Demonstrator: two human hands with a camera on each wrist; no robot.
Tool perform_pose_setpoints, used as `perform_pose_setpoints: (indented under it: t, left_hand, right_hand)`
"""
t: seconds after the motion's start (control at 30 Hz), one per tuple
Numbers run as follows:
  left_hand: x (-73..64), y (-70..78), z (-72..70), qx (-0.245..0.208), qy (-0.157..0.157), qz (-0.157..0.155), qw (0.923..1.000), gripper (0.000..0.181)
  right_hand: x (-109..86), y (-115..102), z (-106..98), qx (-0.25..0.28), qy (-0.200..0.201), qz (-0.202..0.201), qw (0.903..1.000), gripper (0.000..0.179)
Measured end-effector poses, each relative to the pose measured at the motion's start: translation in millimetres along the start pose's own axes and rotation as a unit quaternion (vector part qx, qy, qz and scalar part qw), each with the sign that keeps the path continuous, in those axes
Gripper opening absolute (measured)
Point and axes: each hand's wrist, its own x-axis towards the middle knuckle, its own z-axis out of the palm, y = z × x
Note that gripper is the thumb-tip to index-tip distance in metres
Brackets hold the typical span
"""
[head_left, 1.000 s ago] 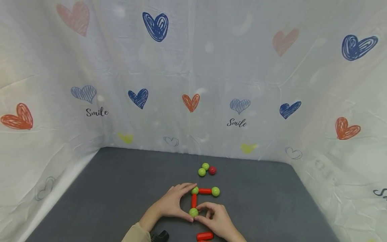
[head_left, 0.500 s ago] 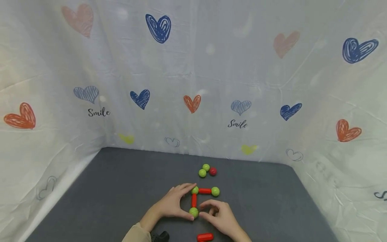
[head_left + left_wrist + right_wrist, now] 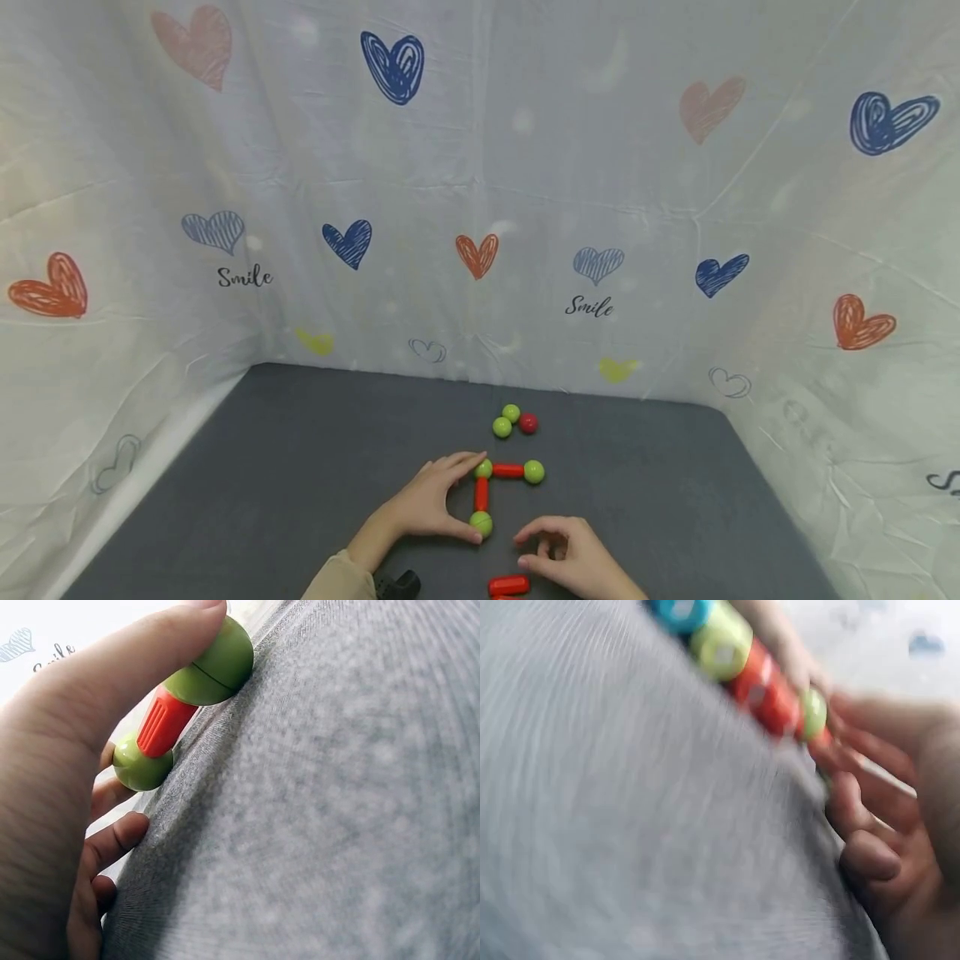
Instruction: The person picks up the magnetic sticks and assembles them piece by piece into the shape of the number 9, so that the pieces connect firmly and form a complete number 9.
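A ball-and-rod toy frame lies on the dark table, bent like a corner. In the head view one red rod (image 3: 482,495) joins the near green ball (image 3: 481,523) to the corner green ball (image 3: 483,469). A second red rod (image 3: 508,471) runs right to another green ball (image 3: 534,472). My left hand (image 3: 429,503) spans the upright side, thumb at the near ball and fingertips at the corner ball; the left wrist view shows the thumb against a green ball (image 3: 217,667). My right hand (image 3: 573,557), fingers loosely curled, is apart from the frame and holds nothing.
Two loose green balls (image 3: 502,427) and a red ball (image 3: 528,423) sit farther back. Loose red rods (image 3: 508,585) lie at the front. In the right wrist view, yellow-green (image 3: 721,643) and blue pieces (image 3: 682,611) line up beside red ones. A patterned curtain (image 3: 480,167) surrounds the table.
My right hand has come away from the near green ball and moved right and slightly toward the front. My left hand and the toy frame have kept their place.
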Motion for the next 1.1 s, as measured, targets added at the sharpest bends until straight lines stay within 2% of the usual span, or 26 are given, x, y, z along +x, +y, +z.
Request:
perform_pose_setpoints:
  t: [0.1,0.23,0.4,0.6,0.9,1.0,1.1]
  left_hand:
    - [1.3,1.1,-1.0,0.003,-0.001,0.002,1.0000,0.112]
    - [2.7,2.6,-1.8,0.004,-0.001,0.003,1.0000,0.112]
    - [2.5,1.6,-0.5,0.004,0.000,0.003,1.0000,0.113]
    - [1.7,-0.7,2.4,0.003,0.004,0.006,1.0000,0.113]
    - [0.6,0.2,-1.1,0.004,0.005,0.005,1.0000,0.113]
    - [0.7,0.2,-1.5,0.006,0.004,0.005,1.0000,0.113]
    - [0.1,-0.3,-0.9,0.005,0.000,0.001,1.0000,0.113]
  right_hand:
    - [-4.0,11,-3,0.024,-0.022,-0.008,0.9994,0.021]
    - [-3.6,18,-5,0.010,-0.033,-0.040,0.9986,0.021]
    - [-3.9,20,-4,0.007,-0.052,-0.063,0.9967,0.019]
    - [-6.7,19,-3,0.025,-0.077,-0.070,0.9943,0.022]
    - [-2.8,21,-1,-0.003,-0.076,-0.136,0.9878,0.017]
    - [-2.6,23,0,0.001,-0.072,-0.139,0.9877,0.016]
    - [-4.3,23,0,0.019,-0.061,-0.123,0.9903,0.016]
